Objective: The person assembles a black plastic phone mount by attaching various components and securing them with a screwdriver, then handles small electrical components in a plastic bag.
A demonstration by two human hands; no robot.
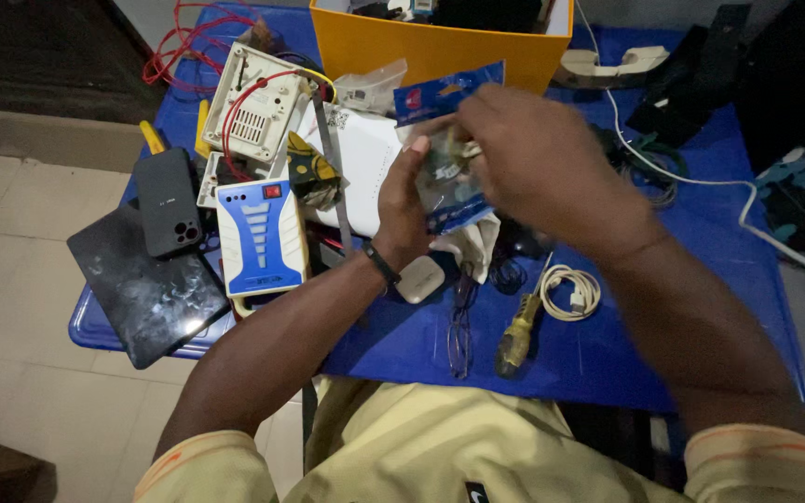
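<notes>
Near edge: yellow-handled screwdriver (517, 333) lies idle on the blue table (701, 307). Above it, left hand (401, 210) pinches the small blue-edged plastic packet (446, 154) upright, long axis roughly vertical. Right hand (538, 154) closes on its top, blurred, probably gripping. Orange box (440, 47) behind.

right hand (533, 158) motion-blurred, packet (446, 158) contents unclear, orange box (440, 47) cropped

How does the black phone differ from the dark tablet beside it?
The phone is smaller than the tablet. The phone lies camera-side up, its lens cluster showing; the tablet shows a smudged, glossy face. The phone rests partly on the tablet, which juts over the blue table's edge. Both are dark, flat rectangles left of the left hand.
</notes>
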